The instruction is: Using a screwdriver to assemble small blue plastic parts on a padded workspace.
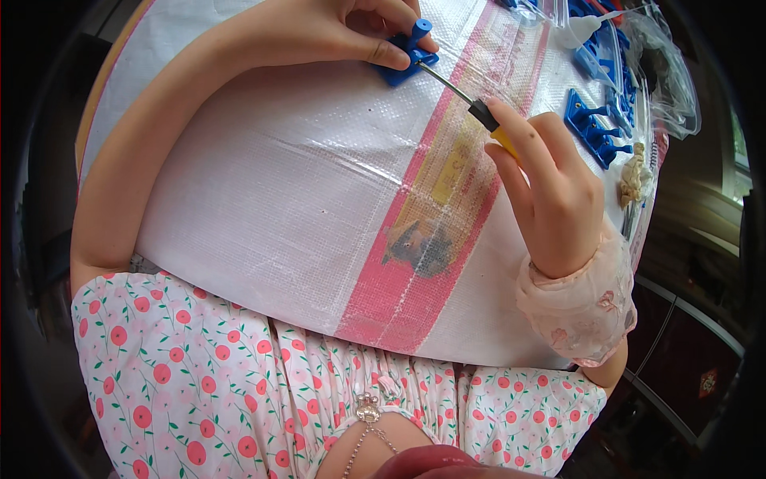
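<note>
The right hand (554, 191) grips a screwdriver (483, 114), its thumb and fingers closed on the yellow and black handle, most of which is hidden inside the hand. The metal shaft slants up and to the left, and its tip meets a small blue plastic piece (397, 75); whether the tip sits in a screw is too small to tell. The left hand (359, 32) pinches that blue piece, the thumb lying along its near side and the fingers behind it, next to a short round post that stands up from it. The blue piece is over the far part of the table, left of the screwdriver; I cannot tell whether it touches the surface below. Under both hands spreads a white woven sheet (255, 199), crossed by a pink-edged printed band (371, 315) that runs slantwise from the near edge to the far side. Right of the right hand lies a blue part with several posts (592, 132), and beyond it more blue parts are heaped with a white bottle (580, 32) and a crumpled clear plastic bag (670, 80). A small beige object (633, 176) lies nearer, by the table's right edge. A sheer pink cuff (578, 295) circles the right wrist, and a flowered dress (191, 375) fills the near side.
</note>
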